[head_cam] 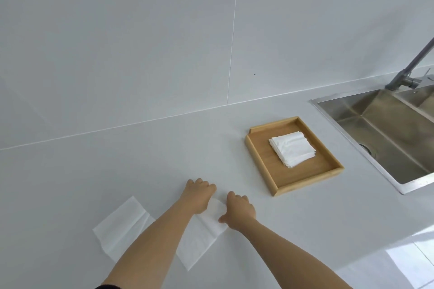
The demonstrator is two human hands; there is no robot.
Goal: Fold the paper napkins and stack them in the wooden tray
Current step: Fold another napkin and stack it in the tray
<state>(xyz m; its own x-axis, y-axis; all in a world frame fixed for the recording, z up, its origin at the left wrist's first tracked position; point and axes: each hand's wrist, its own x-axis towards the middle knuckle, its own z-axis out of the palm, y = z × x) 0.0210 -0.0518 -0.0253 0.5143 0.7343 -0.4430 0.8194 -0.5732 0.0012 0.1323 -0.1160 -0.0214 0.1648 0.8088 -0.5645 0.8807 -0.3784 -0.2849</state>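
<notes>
We press the left hand and right hand, fingers curled, onto the napkin beneath | folded stack in wooden tray.

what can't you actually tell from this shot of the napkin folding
- Head view: much of the white paper napkin being worked lies under the left hand, right hand and forearms, so its fold state is hidden.
- How many folded white napkins form the stack in the shallow wooden tray: layers too thin to count.
- The steel sink and grey tap are cut off by the right edge.
- Fingertip grip: hidden behind the knuckles.
</notes>
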